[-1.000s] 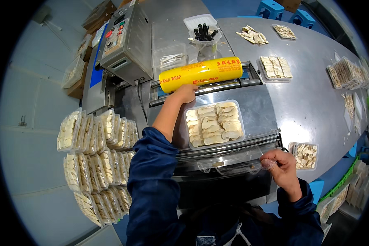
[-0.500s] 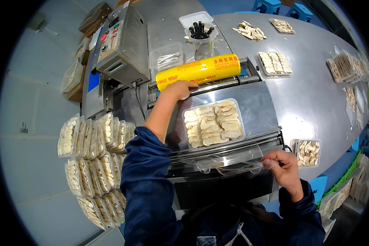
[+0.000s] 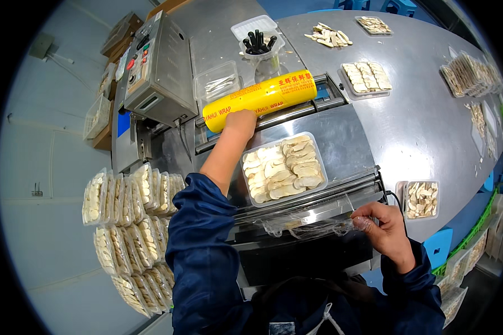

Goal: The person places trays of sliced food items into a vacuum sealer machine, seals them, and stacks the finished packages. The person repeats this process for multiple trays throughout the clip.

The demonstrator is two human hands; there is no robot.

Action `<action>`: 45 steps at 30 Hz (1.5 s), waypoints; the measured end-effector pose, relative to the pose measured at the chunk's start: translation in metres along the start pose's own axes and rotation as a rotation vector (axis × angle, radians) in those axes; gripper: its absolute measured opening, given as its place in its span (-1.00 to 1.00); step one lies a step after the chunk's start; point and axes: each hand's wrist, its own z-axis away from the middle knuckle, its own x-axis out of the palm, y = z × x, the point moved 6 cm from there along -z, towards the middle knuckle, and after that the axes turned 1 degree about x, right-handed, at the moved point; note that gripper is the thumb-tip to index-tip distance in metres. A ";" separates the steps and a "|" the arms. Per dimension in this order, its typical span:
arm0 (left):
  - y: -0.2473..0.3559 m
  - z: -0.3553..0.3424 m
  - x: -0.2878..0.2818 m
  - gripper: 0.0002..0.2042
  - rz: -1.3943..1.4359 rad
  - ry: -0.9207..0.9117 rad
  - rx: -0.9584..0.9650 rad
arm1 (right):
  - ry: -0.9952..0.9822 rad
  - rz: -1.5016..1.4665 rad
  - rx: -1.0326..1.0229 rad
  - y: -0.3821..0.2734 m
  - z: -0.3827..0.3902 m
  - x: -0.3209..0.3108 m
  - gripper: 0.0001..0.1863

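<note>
A yellow roll of wrapping film lies on metal rollers at the back of the wrapping machine. My left hand rests against the roll's lower left part, with its bent fingertips mostly hidden. On the steel plate in front, an open clear tray holds rows of pale sliced mushrooms. My right hand is closed in a pinch on crumpled clear film at the front bar of the machine, right of and below the tray.
Stacked packed trays stand at left, a steel control box behind them. A cup of black-handled tools and a box of white sticks are at back. More trays and loose slices lie on the right table.
The view has shifted slightly. My left hand's fingers look more bent against the roll than before. My right hand keeps its pinch on the film at the front bar.
</note>
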 end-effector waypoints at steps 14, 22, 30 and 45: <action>0.023 0.015 -0.018 -0.92 -0.319 0.441 0.345 | 0.000 -0.035 0.062 0.007 0.001 0.003 -0.90; 0.009 0.017 -0.001 -0.95 -0.020 0.403 0.297 | 0.002 -0.055 0.067 0.007 0.001 0.005 -0.90; -0.038 0.016 0.006 -0.87 0.338 0.359 0.096 | 0.001 -0.064 0.068 0.009 0.000 0.005 -0.89; -0.042 0.111 -0.045 -0.84 -0.055 0.519 -0.196 | 0.149 -0.261 0.021 0.022 0.007 -0.001 -0.87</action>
